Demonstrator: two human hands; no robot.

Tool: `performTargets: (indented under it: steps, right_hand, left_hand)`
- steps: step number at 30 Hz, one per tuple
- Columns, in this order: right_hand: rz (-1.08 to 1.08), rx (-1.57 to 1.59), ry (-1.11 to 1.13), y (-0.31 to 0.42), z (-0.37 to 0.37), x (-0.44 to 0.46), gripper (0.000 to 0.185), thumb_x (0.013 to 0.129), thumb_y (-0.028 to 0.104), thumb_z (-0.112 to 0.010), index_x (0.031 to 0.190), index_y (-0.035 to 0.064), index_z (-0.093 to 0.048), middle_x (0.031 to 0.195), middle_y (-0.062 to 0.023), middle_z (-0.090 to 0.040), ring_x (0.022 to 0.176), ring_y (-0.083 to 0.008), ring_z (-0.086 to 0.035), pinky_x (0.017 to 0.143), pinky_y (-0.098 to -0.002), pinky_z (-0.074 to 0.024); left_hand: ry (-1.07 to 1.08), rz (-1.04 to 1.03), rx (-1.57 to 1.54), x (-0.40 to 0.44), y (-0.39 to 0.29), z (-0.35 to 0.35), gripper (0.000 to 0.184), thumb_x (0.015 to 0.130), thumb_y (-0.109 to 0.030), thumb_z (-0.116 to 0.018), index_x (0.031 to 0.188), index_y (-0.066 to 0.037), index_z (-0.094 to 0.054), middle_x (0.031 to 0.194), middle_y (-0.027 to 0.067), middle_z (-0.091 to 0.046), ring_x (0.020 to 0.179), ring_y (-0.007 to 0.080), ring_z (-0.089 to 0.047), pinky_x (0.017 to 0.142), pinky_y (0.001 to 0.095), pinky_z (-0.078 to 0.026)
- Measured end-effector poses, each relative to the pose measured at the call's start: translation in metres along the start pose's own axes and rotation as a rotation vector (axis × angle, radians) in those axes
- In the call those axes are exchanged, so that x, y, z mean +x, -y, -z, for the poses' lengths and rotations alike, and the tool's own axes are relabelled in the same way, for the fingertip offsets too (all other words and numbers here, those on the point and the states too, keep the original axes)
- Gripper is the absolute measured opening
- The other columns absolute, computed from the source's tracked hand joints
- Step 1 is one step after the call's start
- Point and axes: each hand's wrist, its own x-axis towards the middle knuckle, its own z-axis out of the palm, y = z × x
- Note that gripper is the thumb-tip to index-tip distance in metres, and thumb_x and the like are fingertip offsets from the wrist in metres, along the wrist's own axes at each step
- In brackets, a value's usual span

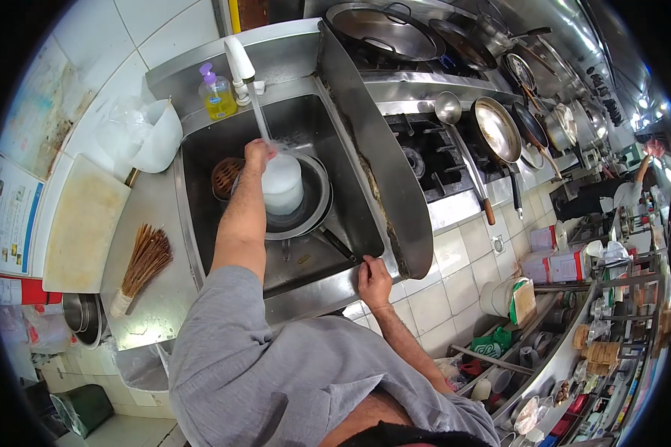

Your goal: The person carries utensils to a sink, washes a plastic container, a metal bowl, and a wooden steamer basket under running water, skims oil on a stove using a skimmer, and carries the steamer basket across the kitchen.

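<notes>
In the sink (pixel 201 149), my left hand (pixel 259 154) grips a white round container (pixel 282 190) by its upper rim. Water from the white faucet (pixel 238 58) runs down beside that hand, into or onto the container; cloudy white shows at its top. Under it lies a wide metal pan or bowl (pixel 322 195), with a dark pan handle (pixel 339 244) pointing toward my right hand. Curled on the sink's front edge is my right hand (pixel 375 281), its fingers closed against the rim. A brown slotted item (pixel 226 179) sits left of the pan.
A soap bottle (pixel 218 95) stands behind the sink. To the left are a white tub (pixel 160 135), a cutting board (pixel 86 223) and a stick brush (pixel 145 261). A metal partition (pixel 384 175) separates the sink from the stove (pixel 417 153), where a ladle (pixel 448 109) and pans lie.
</notes>
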Motion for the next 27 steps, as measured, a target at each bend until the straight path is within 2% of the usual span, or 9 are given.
performTargets:
  steps: [5,11,17,18,20,21,22,24,27]
  right_hand:
    - [-0.004,-0.014,0.012,0.001,0.0,0.0,0.014,0.076,0.006,-0.053,0.089,0.0039,-0.058,0.074,-0.0119,-0.054,0.063,-0.0291,-0.055,0.055,-0.0351,-0.0453]
    - [0.0,-0.003,0.005,0.001,0.0,0.0,0.014,0.076,0.006,-0.053,0.089,0.0037,-0.058,0.074,-0.0121,-0.054,0.063,-0.029,-0.055,0.055,-0.0349,-0.0453]
    - [0.041,0.0,-0.013,-0.003,-0.004,0.001,0.013,0.077,0.005,-0.054,0.089,0.0004,-0.057,0.072,-0.0114,-0.054,0.06,-0.023,-0.053,0.054,-0.0314,-0.0439]
    - [-0.079,0.074,0.026,-0.001,-0.005,0.006,0.015,0.078,0.007,-0.054,0.092,0.0014,-0.056,0.072,-0.0102,-0.054,0.06,-0.0213,-0.054,0.054,-0.0306,-0.0444]
    - [-0.19,0.156,0.072,0.004,-0.013,0.019,0.018,0.078,0.009,-0.055,0.095,0.0025,-0.056,0.072,-0.0089,-0.055,0.059,-0.0197,-0.055,0.053,-0.0298,-0.0448]
    - [-0.335,0.407,0.125,0.016,-0.018,0.035,0.022,0.079,0.011,-0.056,0.098,0.0024,-0.054,0.072,-0.0071,-0.055,0.058,-0.0155,-0.054,0.051,-0.0276,-0.0442]
    - [-0.483,0.659,0.178,0.025,-0.027,0.05,0.026,0.079,0.013,-0.057,0.102,0.0023,-0.053,0.071,-0.0053,-0.054,0.058,-0.0113,-0.052,0.049,-0.0254,-0.0436]
    - [-0.439,0.628,0.238,0.034,-0.054,0.081,0.034,0.079,0.016,-0.059,0.108,0.0014,-0.049,0.07,-0.0035,-0.053,0.056,-0.008,-0.051,0.047,-0.0236,-0.0431]
    - [-0.416,0.431,0.434,0.038,-0.103,0.125,0.048,0.078,0.027,-0.059,0.114,-0.0009,-0.045,0.07,-0.0082,-0.055,0.05,-0.0137,-0.054,0.046,-0.0253,-0.044]
  left_hand:
    - [0.066,0.14,0.004,0.002,0.0,0.003,0.018,0.079,0.0,-0.042,0.097,0.0,-0.046,0.079,0.0127,-0.056,0.065,0.0226,-0.058,0.056,0.0342,-0.051]
    - [0.172,0.087,0.089,-0.003,-0.004,0.005,0.016,0.081,-0.004,-0.038,0.09,-0.002,-0.051,0.079,0.0094,-0.056,0.071,0.023,-0.058,0.065,0.0345,-0.051]
    - [0.153,0.046,0.043,-0.025,-0.024,-0.001,0.014,0.075,-0.003,-0.044,0.086,0.0,-0.052,0.074,0.0095,-0.054,0.062,0.0214,-0.056,0.057,0.0313,-0.05]
    - [0.149,0.039,0.038,-0.021,-0.024,0.002,0.014,0.075,-0.003,-0.044,0.086,0.0,-0.052,0.074,0.0095,-0.054,0.062,0.0214,-0.056,0.057,0.0313,-0.05]
    - [0.165,-0.091,0.379,-0.014,-0.022,0.013,0.021,0.072,-0.005,-0.048,0.091,-0.001,-0.057,0.078,0.0119,-0.057,0.064,0.0234,-0.057,0.061,0.0335,-0.049]
    - [0.074,-0.331,0.647,-0.003,-0.01,0.023,0.027,0.071,-0.01,-0.051,0.095,-0.002,-0.059,0.087,0.016,-0.058,0.077,0.0283,-0.057,0.072,0.037,-0.046]
    - [0.064,-0.331,0.654,-0.01,-0.013,0.031,0.027,0.071,-0.01,-0.051,0.095,-0.002,-0.059,0.087,0.016,-0.058,0.077,0.0283,-0.057,0.072,0.037,-0.046]
    - [-0.251,-0.453,1.002,-0.033,-0.01,0.045,0.033,0.073,-0.014,-0.051,0.103,-0.001,-0.056,0.1,0.0214,-0.054,0.093,0.0348,-0.052,0.084,0.0402,-0.041]
    - [-0.286,-0.126,0.991,-0.051,0.011,0.068,0.049,0.071,-0.023,-0.054,0.113,0.0,-0.047,0.115,0.0259,-0.045,0.103,0.0374,-0.047,0.086,0.0426,-0.039]
